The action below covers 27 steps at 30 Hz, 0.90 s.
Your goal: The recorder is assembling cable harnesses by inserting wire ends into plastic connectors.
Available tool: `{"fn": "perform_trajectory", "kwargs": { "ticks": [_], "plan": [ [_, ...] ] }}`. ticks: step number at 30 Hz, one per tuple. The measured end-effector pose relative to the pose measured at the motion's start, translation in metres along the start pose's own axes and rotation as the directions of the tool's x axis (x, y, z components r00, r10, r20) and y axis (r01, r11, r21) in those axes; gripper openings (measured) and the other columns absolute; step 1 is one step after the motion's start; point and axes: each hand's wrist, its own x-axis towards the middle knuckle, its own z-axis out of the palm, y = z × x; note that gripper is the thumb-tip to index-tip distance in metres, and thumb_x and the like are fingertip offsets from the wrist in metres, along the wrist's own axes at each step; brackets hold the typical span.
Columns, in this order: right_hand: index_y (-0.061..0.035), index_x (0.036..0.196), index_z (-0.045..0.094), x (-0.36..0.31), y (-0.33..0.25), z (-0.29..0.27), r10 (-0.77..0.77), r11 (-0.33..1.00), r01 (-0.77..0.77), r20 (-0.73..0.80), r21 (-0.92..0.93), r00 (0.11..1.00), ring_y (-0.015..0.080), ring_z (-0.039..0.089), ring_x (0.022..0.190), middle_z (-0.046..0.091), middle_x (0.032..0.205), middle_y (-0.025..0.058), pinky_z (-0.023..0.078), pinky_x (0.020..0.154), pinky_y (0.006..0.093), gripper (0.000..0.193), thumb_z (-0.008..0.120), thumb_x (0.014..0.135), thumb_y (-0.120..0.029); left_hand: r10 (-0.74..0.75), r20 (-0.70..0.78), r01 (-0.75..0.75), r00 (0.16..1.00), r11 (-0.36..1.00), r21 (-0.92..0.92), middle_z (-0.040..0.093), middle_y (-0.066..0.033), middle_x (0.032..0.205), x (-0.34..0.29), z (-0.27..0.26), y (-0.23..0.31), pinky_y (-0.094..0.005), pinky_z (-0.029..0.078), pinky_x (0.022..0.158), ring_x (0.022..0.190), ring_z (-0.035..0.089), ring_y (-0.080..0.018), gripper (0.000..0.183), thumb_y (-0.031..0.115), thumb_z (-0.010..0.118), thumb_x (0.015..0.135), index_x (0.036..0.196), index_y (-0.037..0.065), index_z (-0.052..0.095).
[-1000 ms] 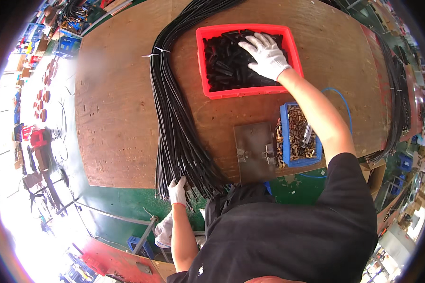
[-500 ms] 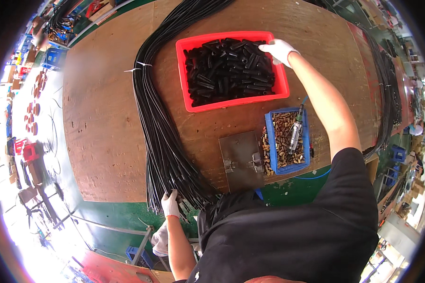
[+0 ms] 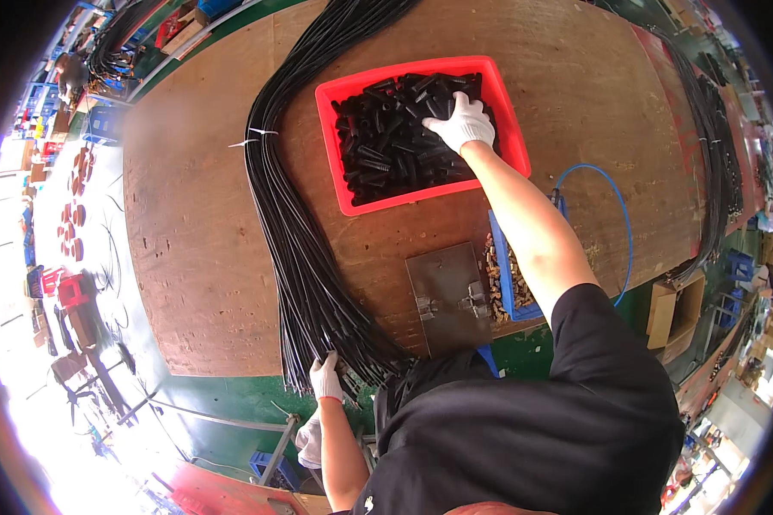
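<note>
My right hand [image 3: 464,125], in a white glove, reaches into a red tray [image 3: 421,202] heaped with black ribbed sleeves [image 3: 378,146]. Its thumb and fingers are spread over the sleeves at the right of the heap; none is visibly gripped. Low on the left, my gloved left hand [image 3: 325,378] is closed at the loose lower ends of a long bundle of black cables [image 3: 305,249]. It seems to hold a cable end there, though the fingertips are partly hidden among the cables. A white tie binds the bundle higher up.
Under my right forearm stands a blue bin [image 3: 505,266] of small brass-coloured fittings, partly covered. A dark metal plate [image 3: 449,296] with clips lies beside it. A blue hose [image 3: 629,232] loops on the wooden table [image 3: 197,215]. More cables [image 3: 715,172] hang along the right edge.
My right hand has moved left from the tray's right rim onto the sleeves. My forearm now covers the hand tool in the blue bin. The left hand stays at the cable ends.
</note>
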Motion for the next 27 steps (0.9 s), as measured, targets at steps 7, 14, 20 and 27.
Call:
{"fn": "perform_trajectory", "kwargs": {
  "ticks": [7, 14, 20, 27],
  "plan": [
    [-0.0228, 0.151, 0.05, 0.023, 0.0, 0.001, -0.051, 0.997, 0.051, -0.002, 0.058, 0.999, 0.0385, 0.065, 0.127, 0.061, 0.144, 0.0153, 0.057, 0.101, 0.0526, 0.08, 0.074, 0.081, -0.053, 0.013, 0.025, -0.014, 1.0, 0.998, 0.059, 0.068, -0.0043, 0.078, 0.001, -0.002, 0.004, -0.0292, 0.055, 0.058, 0.063, 0.064, -0.0149, 0.011, 0.015, 0.073, 0.098, 0.094, 0.005, 0.07],
    [-0.0175, 0.132, 0.067, 0.03, 0.014, 0.006, -0.104, 0.988, 0.097, 0.052, 0.121, 0.993, 0.0338, 0.068, 0.123, 0.066, 0.139, 0.011, 0.058, 0.099, 0.0501, 0.052, 0.07, 0.085, -0.04, 0.002, -0.011, -0.001, 1.0, 0.997, 0.081, 0.068, -0.0029, 0.079, -0.002, -0.002, -0.001, -0.029, 0.054, 0.057, 0.062, 0.064, -0.0145, 0.011, 0.014, 0.072, 0.098, 0.1, 0.003, 0.072],
    [-0.0137, 0.115, 0.07, 0.033, 0.028, 0.002, -0.204, 0.968, 0.203, -0.008, 0.147, 0.979, 0.0347, 0.072, 0.112, 0.075, 0.119, 0.0109, 0.058, 0.093, 0.0505, 0.039, 0.07, 0.083, -0.036, 0.009, 0.032, -0.013, 0.999, 0.993, 0.116, 0.069, -0.0038, 0.08, 0.001, -0.004, 0.004, -0.0304, 0.056, 0.061, 0.066, 0.065, -0.0155, 0.014, 0.016, 0.071, 0.098, 0.101, 0.003, 0.072],
    [-0.0092, 0.104, 0.073, 0.035, 0.057, -0.006, -0.258, 0.744, 0.349, -0.237, 0.57, 0.937, 0.03, 0.074, 0.091, 0.076, 0.094, 0.0113, 0.056, 0.083, 0.0427, 0.036, 0.076, 0.078, -0.033, -0.022, 0.054, 0.014, 0.998, 0.992, 0.128, 0.069, -0.0044, 0.081, -0.004, 0.0, 0.018, -0.031, 0.055, 0.059, 0.065, 0.065, -0.0157, 0.015, 0.019, 0.072, 0.098, 0.099, 0.004, 0.071]
  ]
}}
